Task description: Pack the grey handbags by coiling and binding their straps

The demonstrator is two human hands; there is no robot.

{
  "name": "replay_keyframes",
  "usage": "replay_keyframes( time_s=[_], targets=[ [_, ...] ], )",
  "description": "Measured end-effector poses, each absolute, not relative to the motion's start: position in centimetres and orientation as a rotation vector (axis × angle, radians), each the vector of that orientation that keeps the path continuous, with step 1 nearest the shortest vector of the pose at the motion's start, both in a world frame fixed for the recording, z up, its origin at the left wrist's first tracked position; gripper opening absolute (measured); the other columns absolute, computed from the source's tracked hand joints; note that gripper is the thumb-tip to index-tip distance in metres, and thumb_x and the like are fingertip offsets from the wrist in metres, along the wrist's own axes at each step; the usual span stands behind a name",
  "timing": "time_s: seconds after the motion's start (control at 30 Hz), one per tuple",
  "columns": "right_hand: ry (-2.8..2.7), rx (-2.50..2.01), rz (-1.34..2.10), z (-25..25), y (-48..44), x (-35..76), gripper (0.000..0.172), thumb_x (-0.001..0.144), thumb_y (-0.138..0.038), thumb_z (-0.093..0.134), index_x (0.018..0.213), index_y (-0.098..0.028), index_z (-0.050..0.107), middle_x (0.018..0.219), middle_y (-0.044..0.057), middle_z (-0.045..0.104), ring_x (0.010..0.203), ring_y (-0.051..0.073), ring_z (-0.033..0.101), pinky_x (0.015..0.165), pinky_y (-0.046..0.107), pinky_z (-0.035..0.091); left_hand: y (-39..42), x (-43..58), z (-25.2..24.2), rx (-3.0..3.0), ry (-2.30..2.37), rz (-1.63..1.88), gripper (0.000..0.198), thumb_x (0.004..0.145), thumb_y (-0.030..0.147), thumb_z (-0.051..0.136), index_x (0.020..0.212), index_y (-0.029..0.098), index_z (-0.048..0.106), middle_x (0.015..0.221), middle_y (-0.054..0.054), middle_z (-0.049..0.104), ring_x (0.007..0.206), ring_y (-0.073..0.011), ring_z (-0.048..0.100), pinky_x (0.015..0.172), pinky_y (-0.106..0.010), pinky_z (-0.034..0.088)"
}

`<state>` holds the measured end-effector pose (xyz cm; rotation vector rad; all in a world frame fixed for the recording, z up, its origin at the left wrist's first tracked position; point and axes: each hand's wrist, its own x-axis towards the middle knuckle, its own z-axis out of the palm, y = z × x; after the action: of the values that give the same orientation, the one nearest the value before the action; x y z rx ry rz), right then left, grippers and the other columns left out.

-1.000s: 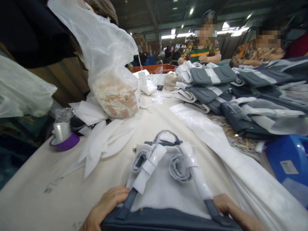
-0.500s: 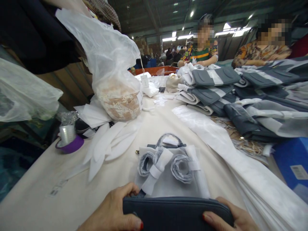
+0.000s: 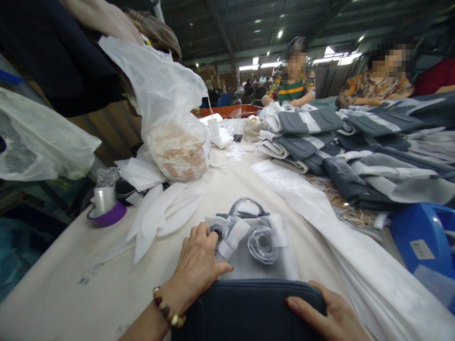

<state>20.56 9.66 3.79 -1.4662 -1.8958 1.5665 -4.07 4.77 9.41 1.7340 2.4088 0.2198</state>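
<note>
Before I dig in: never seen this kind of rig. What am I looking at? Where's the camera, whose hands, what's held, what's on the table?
There is no machine here: these are a person's bare hands. One head-worn camera takes every picture, looking forward and down.

The right hand grips the near right corner of a dark blue-grey bag, thumb on the side facing the camera. The left hand, above a beaded bracelet, reaches over a wrapped roll; its grip, if any, is hidden. A second wrapped roll lies to the right of that one.

On the cream-coloured table are loose white sheets to the left. Farther off, to the right, similar dark bags are piled.
</note>
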Motion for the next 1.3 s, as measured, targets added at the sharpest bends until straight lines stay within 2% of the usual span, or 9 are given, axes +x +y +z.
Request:
replay_keyframes(
  time_s=[0.07, 0.17, 0.27, 0.43, 0.57, 0.73, 0.9, 1.1, 1.3],
  targets=[
    [-1.903, -1.462, 1.552, 3.7, 9.7, 20.5, 0.049, 0.068, -0.066, 0.054, 0.071, -0.018, 0.063, 0.069, 0.004, 0.067, 0.068, 0.022, 0.063, 0.059, 0.026, 0.048, 5.0, -3.9, 9.1, 1.743, 2.422, 0.279, 0.012, 0.063, 0.018, 0.064, 0.073, 0.016, 0.058, 0.095, -0.01, 0.051, 0.094, -0.0273, 0.048, 0.084, -0.042, 0.045],
    [-1.899, -1.449, 1.556, 3.7, 9.7, 20.4, 0.048, 0.068, -0.065, 0.054, 0.073, -0.018, 0.064, 0.07, 0.004, 0.068, 0.069, 0.022, 0.062, 0.06, 0.026, 0.048, 4.5, -3.9, 8.8, 1.767, 2.388, 0.597, 0.012, 0.059, 0.008, 0.053, 0.068, 0.017, 0.056, 0.097, -0.01, 0.051, 0.094, -0.0243, 0.05, 0.088, -0.039, 0.042],
    [-1.848, -1.444, 1.589, 4.0, 9.6, 20.3, 0.046, 0.068, -0.062, 0.056, 0.073, -0.018, 0.065, 0.07, 0.003, 0.069, 0.069, 0.022, 0.063, 0.059, 0.026, 0.047, 4.0, -4.6, 8.8, 1.52, 2.197, 0.975, 0.006, 0.061, 0.019, 0.053, 0.065, 0.017, 0.055, 0.091, -0.009, 0.055, 0.086, -0.0236, 0.053, 0.081, -0.037, 0.043],
    [-1.827, -1.447, 1.625, 4.0, 9.7, 20.2, 0.046, 0.068, -0.062, 0.056, 0.074, -0.017, 0.065, 0.071, 0.003, 0.069, 0.071, 0.022, 0.063, 0.06, 0.026, 0.047, 5.0, -6.5, 8.6, 0.703, 1.579, 1.194, 0.021, 0.059, 0.034, 0.052, 0.067, 0.015, 0.055, 0.063, -0.004, 0.058, 0.067, -0.0219, 0.057, 0.065, -0.034, 0.044],
    [-1.864, -1.469, 1.593, 3.7, 9.9, 20.3, 0.048, 0.069, -0.063, 0.056, 0.075, -0.016, 0.065, 0.072, 0.005, 0.069, 0.072, 0.023, 0.064, 0.061, 0.028, 0.048, 4.4, -6.5, 8.5, 0.812, 1.961, 1.087, 0.033, 0.061, 0.04, 0.057, 0.081, 0.014, 0.054, 0.07, -0.004, 0.062, 0.07, -0.0225, 0.059, 0.066, -0.034, 0.044],
    [-1.838, -1.5, 1.632, 3.4, 9.9, 20.4, 0.048, 0.069, -0.063, 0.056, 0.077, -0.016, 0.064, 0.074, 0.005, 0.069, 0.073, 0.024, 0.063, 0.063, 0.028, 0.048, 0.5, -5.2, 8.1, 1.231, 2.285, 0.869, 0.049, 0.081, 0.055, 0.037, 0.112, 0.018, 0.045, 0.089, -0.005, 0.066, 0.08, -0.0218, 0.064, 0.072, -0.034, 0.046],
    [-1.788, -1.568, 1.64, 2.8, 10.0, 20.0, 0.049, 0.068, -0.063, 0.055, 0.083, -0.017, 0.062, 0.08, 0.005, 0.069, 0.08, 0.025, 0.063, 0.069, 0.03, 0.046, 0.3, -5.1, 5.3, 1.417, 2.434, 0.493, 0.045, 0.085, 0.047, 0.04, 0.116, 0.015, 0.042, 0.073, -0.002, 0.065, 0.071, -0.0218, 0.066, 0.066, -0.03, 0.046],
    [-2.019, -1.769, 1.242, 2.1, 10.7, 19.0, 0.049, 0.071, -0.065, 0.043, 0.09, -0.02, 0.05, 0.068, 0.003, 0.06, 0.072, 0.025, 0.059, 0.066, 0.033, 0.039, 1.9, -5.7, 2.4, 1.553, 2.634, 0.146, 0.038, 0.091, 0.037, 0.042, 0.118, 0.01, 0.043, 0.078, -0.009, 0.07, 0.072, -0.0262, 0.068, 0.059, -0.031, 0.046],
    [-2.031, -1.691, 1.272, 2.0, 10.6, 18.9, 0.043, 0.075, -0.062, 0.04, 0.089, -0.022, 0.044, 0.075, 0.003, 0.061, 0.076, 0.024, 0.059, 0.069, 0.032, 0.039, 2.8, -3.6, 4.3, 2.285, 2.718, 0.579, 0.035, 0.091, 0.02, 0.037, 0.124, 0.008, 0.042, 0.119, -0.019, 0.056, 0.112, -0.0287, 0.052, 0.094, -0.042, 0.041]
  ],
)
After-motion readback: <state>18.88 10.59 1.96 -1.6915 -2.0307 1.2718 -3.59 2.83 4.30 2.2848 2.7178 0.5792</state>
